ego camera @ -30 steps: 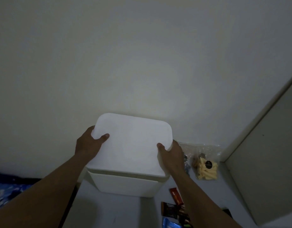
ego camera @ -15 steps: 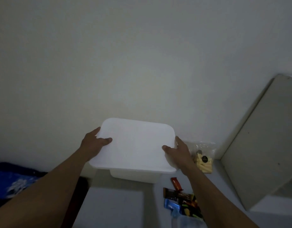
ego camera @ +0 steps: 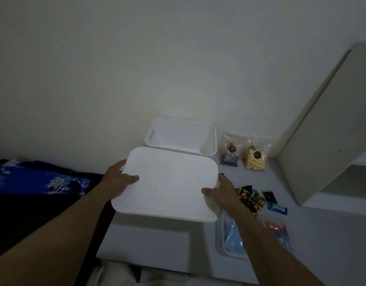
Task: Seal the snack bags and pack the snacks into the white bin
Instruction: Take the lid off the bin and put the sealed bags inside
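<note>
Holding a flat white plastic lid [ego camera: 167, 182] before the open white plastic bin [ego camera: 209, 129] at the desk's [ego camera: 322, 234] back.
Gripping its sides with left hand [ego camera: 118, 178] and right hand [ego camera: 221, 193], fingers clamped on; beside the bin, clear snack bags [ego camera: 255, 157] with round dark labels, unreadable.

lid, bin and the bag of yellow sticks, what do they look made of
Lid: probably rigid white plastic with a matte finish. It is a thin flat sheet with rounded corners and shows no sag though held only at its edges.
Bin: likely the same moulded plastic, with smooth walls and cut-out handle slots.
Bag: clear, glossy plastic film. The contents show through and the top looks crinkled.
</note>
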Demonstrator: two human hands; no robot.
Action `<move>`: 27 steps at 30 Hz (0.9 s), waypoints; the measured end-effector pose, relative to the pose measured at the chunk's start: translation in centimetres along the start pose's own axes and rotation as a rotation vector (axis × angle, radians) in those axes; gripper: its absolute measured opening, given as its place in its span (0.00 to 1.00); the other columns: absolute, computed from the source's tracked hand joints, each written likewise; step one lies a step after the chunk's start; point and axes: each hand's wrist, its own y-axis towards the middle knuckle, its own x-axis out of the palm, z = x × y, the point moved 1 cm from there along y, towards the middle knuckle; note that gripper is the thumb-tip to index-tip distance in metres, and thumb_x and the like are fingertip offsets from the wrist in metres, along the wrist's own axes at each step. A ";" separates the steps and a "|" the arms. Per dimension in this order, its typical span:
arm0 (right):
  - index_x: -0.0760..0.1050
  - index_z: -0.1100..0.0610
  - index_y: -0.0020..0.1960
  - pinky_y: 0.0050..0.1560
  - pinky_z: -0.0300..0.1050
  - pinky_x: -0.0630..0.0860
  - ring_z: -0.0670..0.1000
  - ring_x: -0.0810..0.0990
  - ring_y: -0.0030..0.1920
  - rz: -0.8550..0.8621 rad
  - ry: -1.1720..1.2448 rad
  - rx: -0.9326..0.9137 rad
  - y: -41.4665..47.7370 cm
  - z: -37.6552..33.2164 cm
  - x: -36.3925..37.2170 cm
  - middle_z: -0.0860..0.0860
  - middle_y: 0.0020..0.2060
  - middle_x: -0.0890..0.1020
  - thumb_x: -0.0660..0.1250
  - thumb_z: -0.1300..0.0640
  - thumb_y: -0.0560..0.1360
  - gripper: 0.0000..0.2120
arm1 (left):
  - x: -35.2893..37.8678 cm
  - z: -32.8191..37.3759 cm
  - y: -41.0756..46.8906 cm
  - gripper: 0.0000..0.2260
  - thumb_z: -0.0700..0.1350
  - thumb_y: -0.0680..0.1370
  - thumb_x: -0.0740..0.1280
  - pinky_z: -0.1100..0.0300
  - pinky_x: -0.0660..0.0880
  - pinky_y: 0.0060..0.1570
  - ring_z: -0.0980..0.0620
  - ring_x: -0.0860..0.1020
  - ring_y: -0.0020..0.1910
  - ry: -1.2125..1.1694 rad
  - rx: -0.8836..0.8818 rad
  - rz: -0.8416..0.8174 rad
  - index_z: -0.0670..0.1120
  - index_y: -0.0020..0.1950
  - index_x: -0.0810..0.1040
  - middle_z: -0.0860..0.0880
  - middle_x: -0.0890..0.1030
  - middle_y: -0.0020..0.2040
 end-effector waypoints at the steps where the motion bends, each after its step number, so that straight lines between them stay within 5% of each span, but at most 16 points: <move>1: 0.72 0.57 0.63 0.60 0.56 0.77 0.56 0.78 0.57 0.000 -0.020 0.021 -0.1 0.8 0.7 0.55 0.58 0.80 0.77 0.60 0.67 0.27 | 0.1 -1.1 0.1 0.30 0.38 0.71 0.76 0.52 0.75 0.56 0.44 0.78 0.54 0.002 -0.020 -0.004 0.47 0.71 0.71 0.45 0.78 0.59; 8: 0.63 0.60 0.72 0.59 0.44 0.69 0.56 0.73 0.65 0.004 -0.228 0.169 0.6 7.3 5.4 0.56 0.65 0.74 0.74 0.57 0.72 0.33 | 1.9 -9.1 2.1 0.28 0.36 0.72 0.75 0.51 0.73 0.55 0.44 0.77 0.52 0.137 -0.146 -0.017 0.42 0.70 0.71 0.43 0.79 0.59; 15: 0.64 0.56 0.70 0.64 0.54 0.72 0.59 0.72 0.65 0.048 -0.399 0.317 2.5 11.8 8.7 0.57 0.66 0.72 0.74 0.49 0.69 0.35 | 3.7 -14.3 5.4 0.29 0.40 0.69 0.78 0.48 0.75 0.59 0.40 0.78 0.58 0.313 -0.179 -0.041 0.41 0.68 0.74 0.41 0.80 0.61; 20: 0.65 0.57 0.70 0.64 0.54 0.72 0.61 0.72 0.65 0.063 -0.460 0.326 3.1 13.0 9.6 0.57 0.65 0.72 0.73 0.49 0.70 0.33 | 4.4 -18.3 8.9 0.37 0.57 0.61 0.75 0.44 0.77 0.58 0.38 0.78 0.57 0.486 -0.166 -0.030 0.45 0.68 0.74 0.40 0.79 0.60; 27: 0.67 0.60 0.68 0.64 0.50 0.69 0.59 0.67 0.68 0.003 -0.605 0.232 3.0 13.3 11.0 0.57 0.67 0.68 0.65 0.53 0.77 0.22 | 6.4 -14.9 5.8 0.43 0.60 0.71 0.73 0.47 0.69 0.66 0.37 0.65 0.69 0.820 -0.103 -0.040 0.49 0.80 0.56 0.39 0.62 0.72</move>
